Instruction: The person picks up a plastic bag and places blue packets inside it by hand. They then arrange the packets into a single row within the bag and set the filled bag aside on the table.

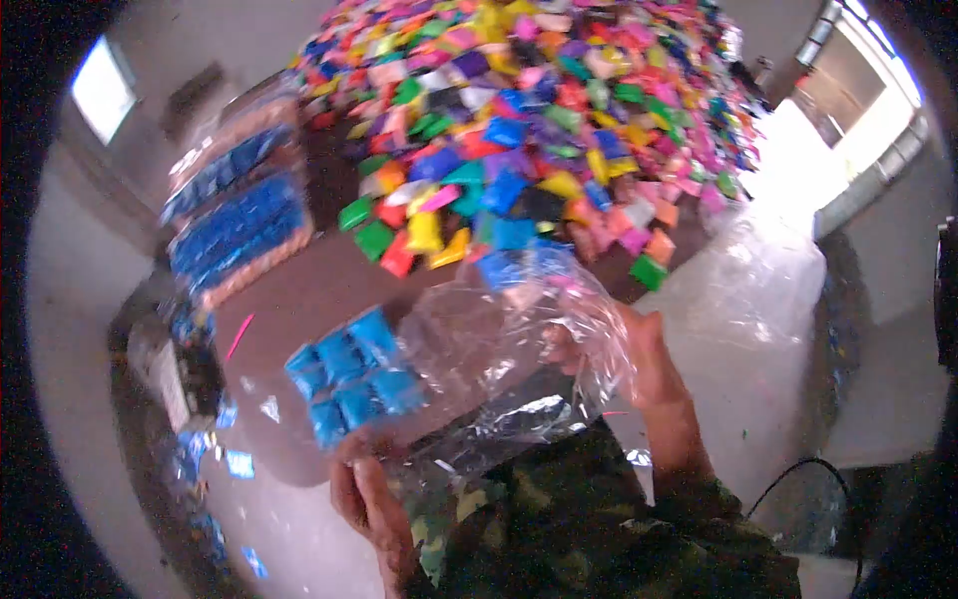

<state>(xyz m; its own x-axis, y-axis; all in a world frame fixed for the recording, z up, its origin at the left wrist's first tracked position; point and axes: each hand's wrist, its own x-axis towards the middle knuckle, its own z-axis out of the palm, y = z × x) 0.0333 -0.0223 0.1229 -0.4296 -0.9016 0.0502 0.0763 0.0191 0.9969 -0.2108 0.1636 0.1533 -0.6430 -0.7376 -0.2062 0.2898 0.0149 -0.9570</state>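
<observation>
On the table (289, 324), packed bags (239, 230) lie beside a large pile (529, 110). The left hand (369, 489) and right hand (647, 349) hold a clear bag (469, 349), seemingly only six packets (364, 394) full.

The left hand (371, 499) grips one end of a clear plastic bag (479, 399) holding six light-blue packets (356, 375) in two rows; the right hand (644, 364) is at its other end. Beyond, a large heap of multicoloured packets (529, 120) covers the worktop (309, 309). Filled packs (239, 205) of blue and pinkish packets lie left of the heap, beside a thin pink strip (239, 336).
</observation>
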